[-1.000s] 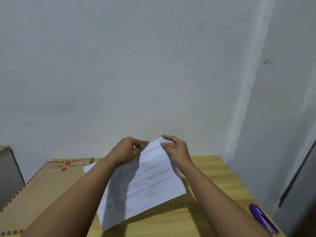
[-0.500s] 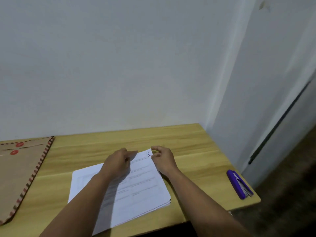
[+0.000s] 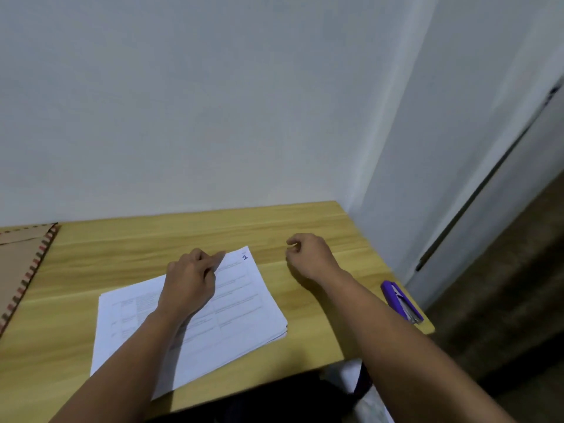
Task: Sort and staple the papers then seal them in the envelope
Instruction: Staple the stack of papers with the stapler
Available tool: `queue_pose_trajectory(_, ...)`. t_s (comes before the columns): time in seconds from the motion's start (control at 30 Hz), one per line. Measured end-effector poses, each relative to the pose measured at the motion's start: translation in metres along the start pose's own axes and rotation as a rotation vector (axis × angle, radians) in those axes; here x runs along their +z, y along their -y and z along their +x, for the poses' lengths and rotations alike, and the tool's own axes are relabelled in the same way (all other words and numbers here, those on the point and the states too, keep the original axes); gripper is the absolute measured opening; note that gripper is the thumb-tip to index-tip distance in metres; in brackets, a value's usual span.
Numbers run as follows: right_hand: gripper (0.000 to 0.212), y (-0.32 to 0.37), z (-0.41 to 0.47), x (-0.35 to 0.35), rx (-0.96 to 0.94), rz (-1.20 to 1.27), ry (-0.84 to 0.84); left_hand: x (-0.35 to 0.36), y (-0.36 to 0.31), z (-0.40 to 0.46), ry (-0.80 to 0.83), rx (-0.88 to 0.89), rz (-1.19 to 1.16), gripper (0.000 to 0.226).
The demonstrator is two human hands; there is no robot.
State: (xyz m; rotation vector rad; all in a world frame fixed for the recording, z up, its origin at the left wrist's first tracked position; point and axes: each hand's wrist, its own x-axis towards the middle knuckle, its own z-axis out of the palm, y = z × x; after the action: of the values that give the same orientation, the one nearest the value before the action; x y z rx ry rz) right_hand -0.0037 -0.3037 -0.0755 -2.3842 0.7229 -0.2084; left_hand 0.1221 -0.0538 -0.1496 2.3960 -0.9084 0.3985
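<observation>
A stack of white printed papers (image 3: 241,312) lies flat on the wooden table (image 3: 183,236), its top sheet marked "1" at the far right corner. My left hand (image 3: 190,283) rests palm-down on the stack near its far edge, fingers pressing the sheets. My right hand (image 3: 309,254) hovers over bare table to the right of the papers, fingers loosely curled, holding nothing. A purple stapler (image 3: 401,302) lies near the table's right edge, beyond my right forearm. A brown envelope (image 3: 21,261) with a striped border lies at the far left, partly cut off.
White walls meet in a corner just behind the table's far right end. The table's right and near edges are close; dark floor lies to the right. A dark shape with something white shows below the near edge.
The papers went from held up in both hands to lying flat on the table. My right hand has let go and moved right, off the stack. My left hand stays on the papers.
</observation>
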Motion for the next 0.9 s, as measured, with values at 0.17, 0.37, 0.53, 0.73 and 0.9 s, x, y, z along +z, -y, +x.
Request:
queue_pose_trajectory(0.17, 0.046, -0.044, -0.022, -0.066, 0.261, -0.492, -0.024, -0.001, -0.004, -0.001, 0.003, 0.019, 0.049, 0.049)
queue_pose_trajectory(0.37, 0.063, -0.054, -0.036, -0.096, 0.645, -0.689, 0.381, -0.003, -0.006, -0.004, 0.014, 0.011, 0.047, 0.048)
queue_pose_trajectory(0.53, 0.032, -0.043, -0.026, -0.076, 0.510, -0.688, 0.353, -0.004, -0.005, -0.004, 0.024, 0.015, 0.044, 0.048)
queue_pose_trajectory(0.73, 0.013, -0.008, 0.007, -0.046, 0.249, -0.194, 0.166, -0.001, -0.004, -0.004, 0.001, 0.018, 0.032, 0.049)
queue_pose_trajectory(0.9, 0.012, 0.011, 0.016, -0.027, 0.189, 0.464, -0.025, -0.001, -0.004, -0.003, 0.014, 0.010, 0.038, 0.051)
